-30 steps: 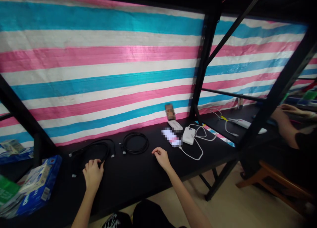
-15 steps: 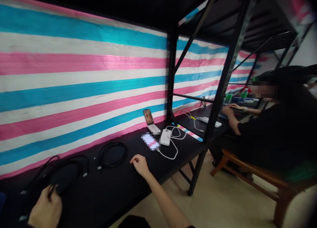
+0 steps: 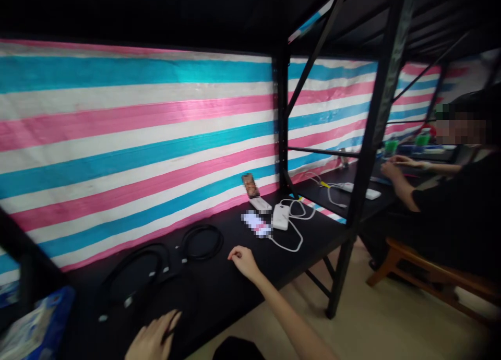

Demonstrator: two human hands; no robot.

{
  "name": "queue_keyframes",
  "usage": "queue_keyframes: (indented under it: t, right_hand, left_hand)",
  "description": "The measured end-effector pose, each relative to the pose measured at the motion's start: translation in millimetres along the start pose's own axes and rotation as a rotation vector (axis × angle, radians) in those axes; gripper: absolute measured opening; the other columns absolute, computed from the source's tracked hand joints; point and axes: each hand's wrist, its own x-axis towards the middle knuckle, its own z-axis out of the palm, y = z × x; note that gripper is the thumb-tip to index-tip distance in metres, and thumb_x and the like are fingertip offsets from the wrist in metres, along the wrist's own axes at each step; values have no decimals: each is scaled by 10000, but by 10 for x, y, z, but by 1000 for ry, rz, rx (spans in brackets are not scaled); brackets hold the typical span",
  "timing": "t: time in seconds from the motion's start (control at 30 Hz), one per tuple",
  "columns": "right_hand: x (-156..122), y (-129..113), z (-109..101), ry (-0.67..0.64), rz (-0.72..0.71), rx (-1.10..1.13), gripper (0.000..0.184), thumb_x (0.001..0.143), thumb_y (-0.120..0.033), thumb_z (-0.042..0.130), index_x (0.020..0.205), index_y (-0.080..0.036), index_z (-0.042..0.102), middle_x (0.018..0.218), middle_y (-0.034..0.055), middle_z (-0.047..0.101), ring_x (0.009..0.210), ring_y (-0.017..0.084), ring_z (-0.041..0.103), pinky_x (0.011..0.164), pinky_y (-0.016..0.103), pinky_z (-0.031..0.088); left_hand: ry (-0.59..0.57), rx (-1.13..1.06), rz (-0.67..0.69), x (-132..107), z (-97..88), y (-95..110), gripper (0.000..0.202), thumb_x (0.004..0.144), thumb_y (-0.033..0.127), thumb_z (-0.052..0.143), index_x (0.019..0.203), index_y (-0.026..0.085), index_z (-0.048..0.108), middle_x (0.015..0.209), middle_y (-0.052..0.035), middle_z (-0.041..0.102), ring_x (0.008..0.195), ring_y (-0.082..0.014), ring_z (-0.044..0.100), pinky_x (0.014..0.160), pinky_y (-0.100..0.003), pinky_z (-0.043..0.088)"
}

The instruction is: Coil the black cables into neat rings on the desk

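Note:
My left hand (image 3: pixel 153 338) is closed around a black cable (image 3: pixel 169 326) low in the picture; its dark loop is hard to make out against the black tabletop. Further along, my right hand (image 3: pixel 246 262) rests on the table, fingers curled in, nothing visible in them. A neat black cable coil (image 3: pixel 202 256) lies just beyond and left of my right hand. Left of that coil, a looser black cable (image 3: pixel 131 261) with pale metal plugs spreads over the table.
A lit phone (image 3: pixel 256 224) is wired to a white power bank (image 3: pixel 281 217); another phone (image 3: pixel 250 186) leans near the striped sheet (image 3: pixel 156 130). Blue-and-white packages (image 3: pixel 50 318) lie at left. A black upright post (image 3: pixel 370 115) stands before a seated co-worker (image 3: pixel 450 203) at right.
The view has swung left, bringing the packages in. My left hand has moved right along the table with the black cable, nearer my right hand, which stays near the coil.

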Motion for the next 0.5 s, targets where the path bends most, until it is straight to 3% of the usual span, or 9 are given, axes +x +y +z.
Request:
queue_keyframes:
  t: [0.07, 0.13, 0.27, 0.37, 0.43, 0.5]
  right_hand:
    - [-24, 0, -14, -10, -7, 16, 258, 632, -82, 427, 583, -200, 651, 627, 8, 648, 593, 155, 591, 581, 242, 425]
    - [-49, 10, -24, -19, -9, 32, 242, 637, -104, 427, 590, -199, 645, 631, 15, 646, 602, 165, 592, 589, 256, 426]
    - [-77, 39, -28, -34, -9, 42, 221, 639, -137, 432, 586, -202, 636, 651, 23, 651, 627, 180, 602, 621, 276, 431]
    - [-76, 45, -26, -47, -3, 25, 204, 637, -163, 445, 590, -201, 640, 654, 26, 657, 630, 188, 608, 629, 283, 435]
    - [-73, 39, -30, -59, 1, 10, 197, 639, -185, 449, 594, -199, 640, 660, 28, 661, 639, 191, 614, 637, 285, 440]
    - [-70, 28, -39, -69, 5, -11, 194, 640, -205, 448, 601, -198, 637, 674, 31, 667, 655, 193, 619, 650, 285, 444]
  left_hand:
    - [-44, -27, -4, -14, 18, 86, 275, 666, 320, 554, 889, 400, 695, 960, 11, 702, 978, -280, 595, 873, -451, 414]
    - [-28, -67, -70, -5, -19, 100, 332, 690, 379, 578, 1011, 353, 659, 1027, -25, 668, 974, -277, 580, 860, -465, 415]
    - [-47, -225, -50, 8, -194, -33, 517, 649, 437, 650, 1137, 285, 570, 1216, -57, 562, 1137, -255, 488, 981, -436, 338]
    - [117, -76, -253, 28, -307, -159, 498, 700, 461, 593, 1168, 302, 539, 1319, -57, 470, 1220, -286, 397, 1024, -494, 235]
    - [213, -25, -451, 55, -342, -221, 524, 691, 435, 595, 1169, 229, 538, 1329, -119, 441, 1242, -338, 349, 1017, -530, 212]
    - [242, -54, -570, 81, -349, -257, 441, 658, 347, 613, 1054, 155, 589, 1291, -171, 457, 1241, -370, 333, 1015, -539, 201]
